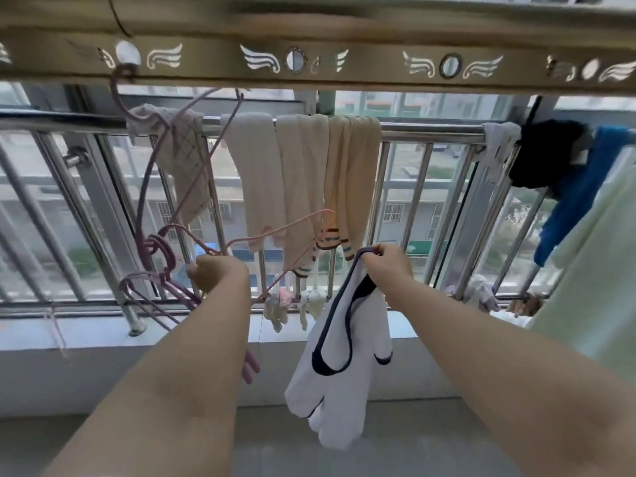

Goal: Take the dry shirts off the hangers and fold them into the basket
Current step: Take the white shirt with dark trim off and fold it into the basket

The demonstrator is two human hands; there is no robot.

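My right hand grips a small white shirt with dark blue trim by its neckline; the shirt hangs limp below the hand, off any hanger. My left hand is closed on an empty pink wire hanger and a bundle of purple hangers at its left. Another purple hanger hooks into a hole of the overhead drying rail. No basket is in view.
Cream socks and cloths drape over the steel balcony railing. A black garment, a blue one and a pale green one hang at the right. Small socks dangle low by the window sill.
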